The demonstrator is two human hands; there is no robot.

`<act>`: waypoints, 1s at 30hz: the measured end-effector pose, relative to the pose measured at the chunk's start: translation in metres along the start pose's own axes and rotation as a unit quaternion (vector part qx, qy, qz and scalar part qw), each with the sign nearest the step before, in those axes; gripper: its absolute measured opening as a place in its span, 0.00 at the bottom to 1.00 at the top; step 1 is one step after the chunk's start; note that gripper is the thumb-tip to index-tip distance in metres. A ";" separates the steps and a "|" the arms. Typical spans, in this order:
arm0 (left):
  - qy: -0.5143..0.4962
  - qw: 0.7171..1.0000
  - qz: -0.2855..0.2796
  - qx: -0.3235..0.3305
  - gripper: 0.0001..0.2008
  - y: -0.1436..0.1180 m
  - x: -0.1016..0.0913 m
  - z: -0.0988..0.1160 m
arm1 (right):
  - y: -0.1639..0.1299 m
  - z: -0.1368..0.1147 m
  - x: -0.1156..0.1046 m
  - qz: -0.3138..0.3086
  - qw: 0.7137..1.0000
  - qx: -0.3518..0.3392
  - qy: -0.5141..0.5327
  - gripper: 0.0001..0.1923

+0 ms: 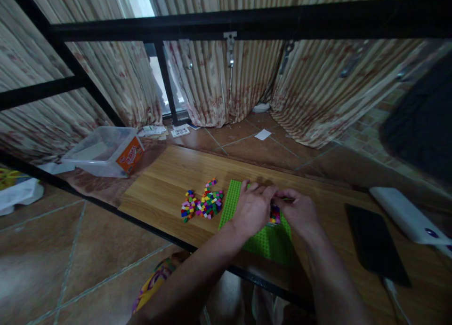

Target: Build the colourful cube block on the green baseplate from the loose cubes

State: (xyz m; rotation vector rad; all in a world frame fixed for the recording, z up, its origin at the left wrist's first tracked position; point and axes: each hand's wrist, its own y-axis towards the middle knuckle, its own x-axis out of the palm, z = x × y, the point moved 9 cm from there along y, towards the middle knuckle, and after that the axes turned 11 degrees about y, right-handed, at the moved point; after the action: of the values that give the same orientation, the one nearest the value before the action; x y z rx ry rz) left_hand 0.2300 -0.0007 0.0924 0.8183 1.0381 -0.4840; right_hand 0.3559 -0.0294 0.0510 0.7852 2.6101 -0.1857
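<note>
Both hands sit on the green baseplate [236, 200], which lies flat on the wooden tabletop [162, 184]. Left hand [252, 207] rests curled over the plate's middle, fingers bent down. Right hand [298, 212] meets it from the plate's right side, fingertips pinched together w/ the left's around a small multicoloured block cluster [275, 215]. Can't tell whether either hand truly clamps a brick or only presses on it; the fingers hide the contact.

Risks, as I judge them:
- Plate isn't pinned; only the hands' weight holds it. A hard sideways push could skid it twd the loose brick pile [203, 203] just left of the plate and scatter it.
- Bricks are tiny, light is dim; a piece could slip from the fingertips, roll off the table's near edge and drop to the tiled floor [70, 268].
- Forearms cover the plate's near part, so stud alignment is partly blind; a brick may seat crooked.
- Black phone [374, 242] and white power bank [406, 214] lie right of the plate, near the right elbow; a wide elbow swing could knock them.

Looks: plate is bright green, studded, rectangular, thin. The cluster on it is small, mixed red/yellow/blue/pink, mostly hidden btw the hands. Clear plastic tub [106, 151] sits well left of the plate, beyond the table.
</note>
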 end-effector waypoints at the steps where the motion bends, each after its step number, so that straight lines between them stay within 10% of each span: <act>1: -0.005 1.000 0.000 0.000 0.18 -0.001 -0.001 0.000 | 0.000 0.001 0.000 -0.003 1.000 -0.002 0.008 0.12; 10: -0.046 0.991 0.022 -0.122 0.17 -0.012 -0.017 -0.055 | -0.003 0.003 -0.002 -0.033 0.999 -0.004 0.011 0.13; 18: 0.100 0.962 -0.126 -0.221 0.14 -0.029 -0.025 -0.124 | -0.002 -0.003 -0.004 -0.031 0.999 -0.013 0.001 0.15; 30: 0.138 0.947 -0.174 -0.234 0.13 -0.037 -0.013 -0.128 | -0.001 -0.005 -0.006 -0.019 1.000 -0.011 -0.006 0.14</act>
State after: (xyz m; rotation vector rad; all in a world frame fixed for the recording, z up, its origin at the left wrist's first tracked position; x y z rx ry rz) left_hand 0.1269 0.0766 0.0573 0.2786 1.4989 -0.4003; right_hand 0.3576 -0.0321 0.0582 0.7256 2.6116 -0.1706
